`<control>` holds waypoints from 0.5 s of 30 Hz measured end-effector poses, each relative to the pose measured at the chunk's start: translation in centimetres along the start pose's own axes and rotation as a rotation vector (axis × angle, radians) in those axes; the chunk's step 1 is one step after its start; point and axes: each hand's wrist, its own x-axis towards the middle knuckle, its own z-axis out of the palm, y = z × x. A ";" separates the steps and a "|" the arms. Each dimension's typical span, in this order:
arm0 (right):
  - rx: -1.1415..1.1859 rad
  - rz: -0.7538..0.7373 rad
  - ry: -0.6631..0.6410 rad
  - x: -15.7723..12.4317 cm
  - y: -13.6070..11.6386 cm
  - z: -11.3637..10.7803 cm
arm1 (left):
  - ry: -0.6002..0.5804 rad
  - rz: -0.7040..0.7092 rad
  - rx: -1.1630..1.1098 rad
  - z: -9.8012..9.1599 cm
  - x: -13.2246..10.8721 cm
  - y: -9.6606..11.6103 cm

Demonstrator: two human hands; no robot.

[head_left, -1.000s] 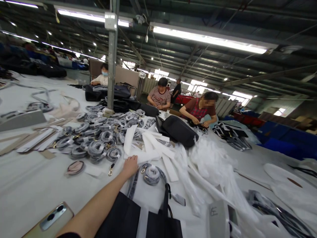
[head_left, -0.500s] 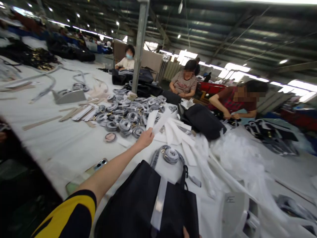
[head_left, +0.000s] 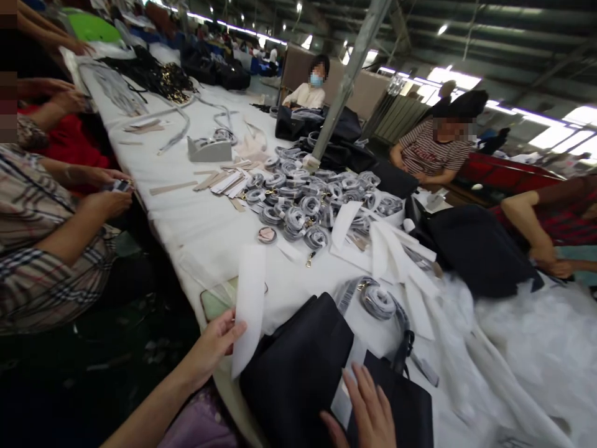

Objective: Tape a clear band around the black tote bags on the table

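Note:
A white foam strip [head_left: 250, 305] stands upright between the thumb and fingers of my left hand [head_left: 218, 341], at the left side of a black handbag [head_left: 298, 361]. The bag lies at the table's near edge, with a pale wrapped strap across its front. Over that front rests or hovers my right hand [head_left: 366, 407], fingers spread and holding nothing; whether it presses on the bag I cannot tell. Just behind the bag is a coiled strap in clear wrapping [head_left: 379, 300]. More white foam strips [head_left: 389, 249] lie loosely beyond it.
Several wrapped strap coils [head_left: 298, 218] are heaped around a metal post [head_left: 347, 81]. A grey tape dispenser [head_left: 209, 150] stands farther back. Crumpled clear plastic [head_left: 536, 348] covers the right side. Co-workers sit across the table, and a co-worker's hands [head_left: 112, 190] are at the left edge.
My left hand has drawn back from the strip pile toward the bag's left side, carrying a white foam strip. My right hand has come into fuller view over the bag. The view has turned left.

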 end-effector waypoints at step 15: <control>0.345 -0.354 -0.117 10.3 -3.6 3.1 | -0.104 0.190 0.003 2.6 2.3 1.4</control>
